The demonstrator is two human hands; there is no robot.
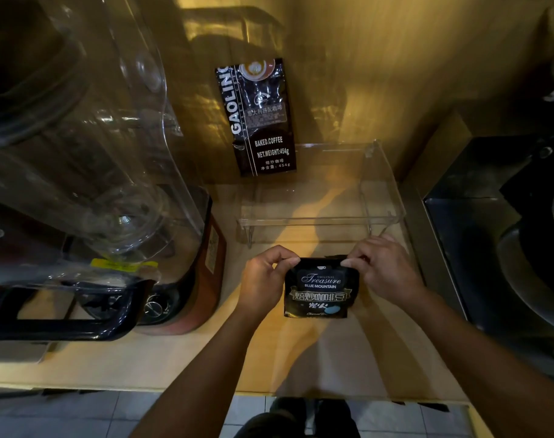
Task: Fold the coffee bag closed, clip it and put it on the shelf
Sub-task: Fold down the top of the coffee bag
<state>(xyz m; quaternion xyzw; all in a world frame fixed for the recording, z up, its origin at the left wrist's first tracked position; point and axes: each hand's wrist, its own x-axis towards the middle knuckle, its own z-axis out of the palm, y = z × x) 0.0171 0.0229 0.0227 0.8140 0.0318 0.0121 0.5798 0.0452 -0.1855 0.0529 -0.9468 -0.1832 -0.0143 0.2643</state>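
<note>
A small black coffee bag (320, 290) printed "Treasure Blue Mountain" stands on the wooden counter in front of me. My left hand (264, 278) pinches its top left corner between thumb and fingers. On the other side, my right hand (381, 268) pinches the top right corner, where the bag's top edge looks bent over. A clear acrylic shelf (383, 197) stands just behind the bag. No clip is visible.
A taller black coffee bag (260, 121) marked "Gaolin" leans against the back wall on the shelf's left end. A blender with a clear jar (89, 172) fills the left side. A dark machine (503, 235) stands at the right. The counter's front edge (174, 388) is near me.
</note>
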